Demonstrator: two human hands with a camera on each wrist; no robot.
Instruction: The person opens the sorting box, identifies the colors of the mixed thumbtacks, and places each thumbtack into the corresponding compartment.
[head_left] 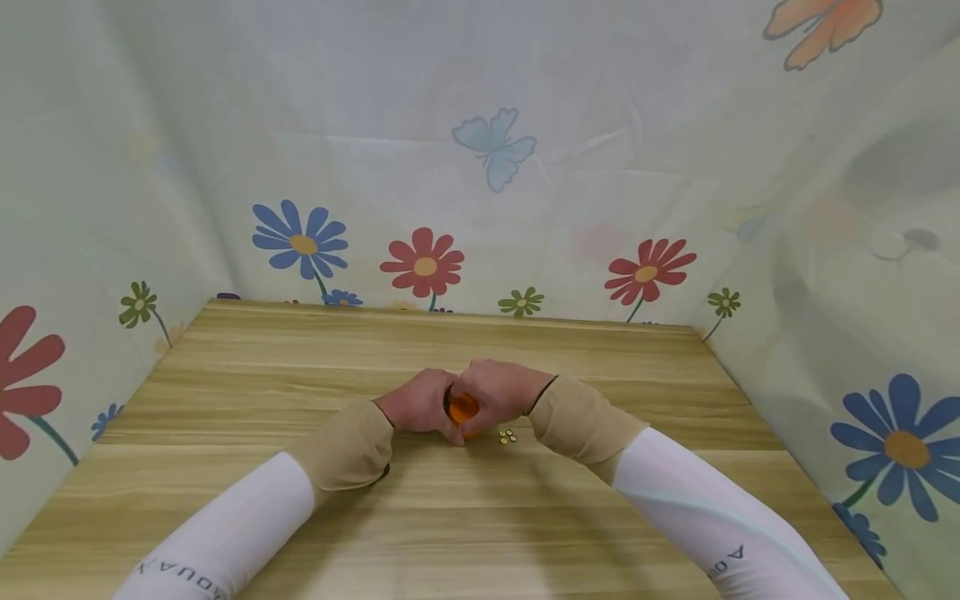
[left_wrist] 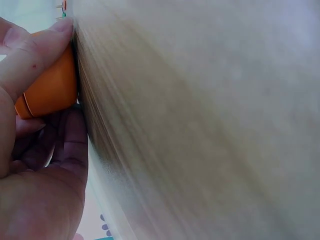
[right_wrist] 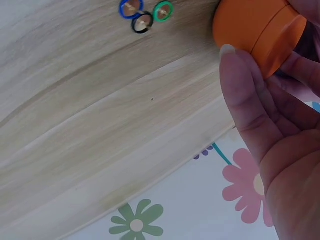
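Both hands meet around a small orange round container [head_left: 463, 407] near the middle of the table. My left hand [head_left: 422, 403] grips it from the left; in the left wrist view, the thumb lies over the container [left_wrist: 57, 82] and the fingers curl beneath. From the other side my right hand [head_left: 495, 390] holds it, its fingers bent round the orange wall in the right wrist view. A seam line runs around the container [right_wrist: 245, 25], which is tilted in that view. Beside it lie several small round pieces [head_left: 507, 437] with coloured rims, among them a blue one [right_wrist: 131, 8] and a green one [right_wrist: 163, 11].
A wood-grain table [head_left: 262, 375] spreads under both arms. White cloth printed with flowers and butterflies [head_left: 495, 150] hangs along its back and sides.
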